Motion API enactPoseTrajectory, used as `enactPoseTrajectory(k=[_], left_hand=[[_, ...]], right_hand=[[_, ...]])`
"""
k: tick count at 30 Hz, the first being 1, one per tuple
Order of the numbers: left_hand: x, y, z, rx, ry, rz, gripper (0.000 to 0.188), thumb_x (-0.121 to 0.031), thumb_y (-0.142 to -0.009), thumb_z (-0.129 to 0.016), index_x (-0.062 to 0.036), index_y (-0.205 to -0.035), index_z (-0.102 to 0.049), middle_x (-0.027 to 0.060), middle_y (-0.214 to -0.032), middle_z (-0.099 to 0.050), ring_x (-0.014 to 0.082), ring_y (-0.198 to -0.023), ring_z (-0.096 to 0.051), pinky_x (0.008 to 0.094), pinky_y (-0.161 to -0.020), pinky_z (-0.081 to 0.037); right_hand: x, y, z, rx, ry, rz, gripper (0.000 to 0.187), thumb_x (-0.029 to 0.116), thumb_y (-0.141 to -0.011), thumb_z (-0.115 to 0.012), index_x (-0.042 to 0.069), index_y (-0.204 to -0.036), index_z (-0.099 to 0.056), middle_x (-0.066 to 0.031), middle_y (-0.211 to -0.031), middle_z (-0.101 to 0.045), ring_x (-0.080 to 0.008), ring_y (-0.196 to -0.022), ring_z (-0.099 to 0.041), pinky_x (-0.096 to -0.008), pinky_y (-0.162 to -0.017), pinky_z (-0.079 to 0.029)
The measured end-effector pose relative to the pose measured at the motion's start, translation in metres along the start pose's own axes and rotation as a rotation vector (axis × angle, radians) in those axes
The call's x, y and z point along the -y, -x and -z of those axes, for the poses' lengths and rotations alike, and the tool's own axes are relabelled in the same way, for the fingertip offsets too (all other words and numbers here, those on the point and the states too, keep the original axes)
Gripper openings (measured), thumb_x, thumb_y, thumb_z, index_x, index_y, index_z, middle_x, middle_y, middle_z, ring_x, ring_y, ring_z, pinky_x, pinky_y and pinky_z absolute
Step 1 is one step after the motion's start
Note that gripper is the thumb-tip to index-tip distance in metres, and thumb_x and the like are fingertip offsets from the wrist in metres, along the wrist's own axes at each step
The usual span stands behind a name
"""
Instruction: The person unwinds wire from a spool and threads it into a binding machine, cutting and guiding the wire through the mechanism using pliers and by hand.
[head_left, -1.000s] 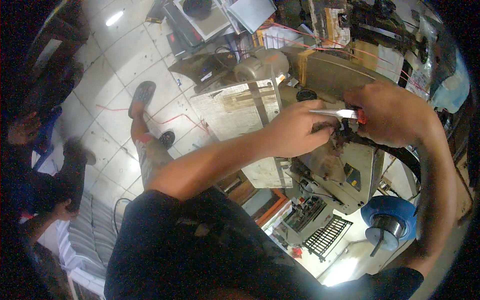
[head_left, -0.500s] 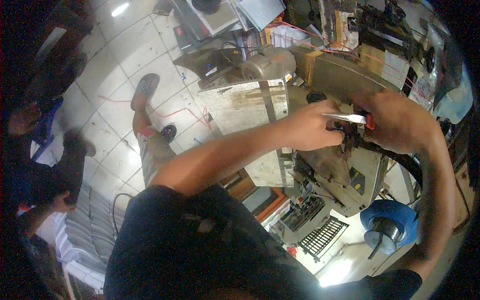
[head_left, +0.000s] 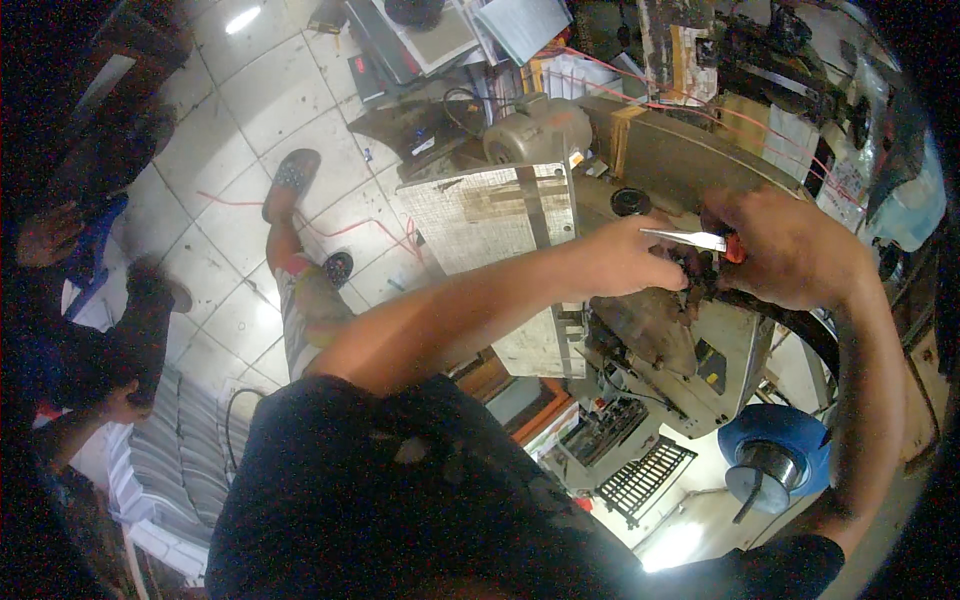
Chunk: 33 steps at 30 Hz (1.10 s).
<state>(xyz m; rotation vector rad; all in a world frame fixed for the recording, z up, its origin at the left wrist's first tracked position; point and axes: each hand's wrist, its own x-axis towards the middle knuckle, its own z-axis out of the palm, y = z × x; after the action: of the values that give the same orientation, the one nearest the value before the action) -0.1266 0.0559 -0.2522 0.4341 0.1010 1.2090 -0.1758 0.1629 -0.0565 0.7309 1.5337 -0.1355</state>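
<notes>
I log a drab machine (head_left: 700, 150) running right from a scuffed white panel (head_left: 470, 205), my landmark, with a rounded motor (head_left: 535, 130) just past the panel's far edge and a blue spool (head_left: 735, 425) lower down, well to the panel's right. Also right of the panel I have the left hand (head_left: 625, 258) just beside its edge, fingers curled, though I cannot tell whether they grip anything, and the right hand (head_left: 795, 250) farther out, closed round the red handle of a tool (head_left: 700, 239) whose silver point aims back panelward, overlapping the left hand in my view.
</notes>
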Motion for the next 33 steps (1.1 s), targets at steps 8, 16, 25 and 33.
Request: enactPoseTrajectory(k=[8, 16, 25, 33], left_hand=[[0.007, 0.005, 0.005, -0.054, 0.038, -0.041, 0.045, -0.014, -0.08, -0.065, -0.0007, -0.122, -0.058, 0.011, -0.105, -0.066, 0.0172, -0.099, -0.059, 0.0304, -0.089, -0.046], [0.003, 0.004, -0.007, -0.193, -0.441, -0.358, 0.026, -0.02, -0.08, -0.069, -0.0026, -0.099, -0.07, 0.0133, -0.095, -0.065, 0.025, -0.089, -0.061, 0.0325, -0.083, -0.049], [-0.01, 0.01, -0.026, -0.373, -0.509, -0.409, 0.015, -0.017, -0.077, -0.068, -0.0053, -0.085, -0.072, 0.0138, -0.079, -0.062, 0.0297, -0.081, -0.06, 0.0393, -0.072, -0.049], [-0.021, 0.008, -0.016, -0.166, -0.794, -0.55, 0.017, -0.018, -0.084, -0.064, -0.0036, -0.091, -0.069, 0.0145, -0.081, -0.059, 0.0342, -0.082, -0.06, 0.0432, -0.072, -0.049]], right_hand=[[0.0, -0.001, -0.011, -0.065, 0.014, -0.001, 0.04, 0.015, -0.07, -0.078, 0.004, -0.101, -0.056, -0.0165, -0.088, -0.064, -0.0385, -0.09, -0.062, -0.0464, -0.076, -0.049], [0.003, -0.002, 0.003, 0.05, 0.088, -0.084, 0.047, 0.028, -0.072, -0.078, 0.007, -0.11, -0.058, -0.019, -0.098, -0.066, -0.0385, -0.097, -0.063, -0.0467, -0.083, -0.051], [-0.005, -0.004, 0.005, 0.049, -0.017, -0.07, 0.054, 0.022, -0.063, -0.084, 0.003, -0.106, -0.058, -0.0177, -0.093, -0.065, -0.0364, -0.093, -0.063, -0.0443, -0.081, -0.05], [-0.01, -0.003, 0.003, -0.039, -0.028, -0.038, 0.054, 0.023, -0.06, -0.085, 0.002, -0.102, -0.058, -0.0164, -0.087, -0.063, -0.0348, -0.088, -0.063, -0.0434, -0.075, -0.049]])
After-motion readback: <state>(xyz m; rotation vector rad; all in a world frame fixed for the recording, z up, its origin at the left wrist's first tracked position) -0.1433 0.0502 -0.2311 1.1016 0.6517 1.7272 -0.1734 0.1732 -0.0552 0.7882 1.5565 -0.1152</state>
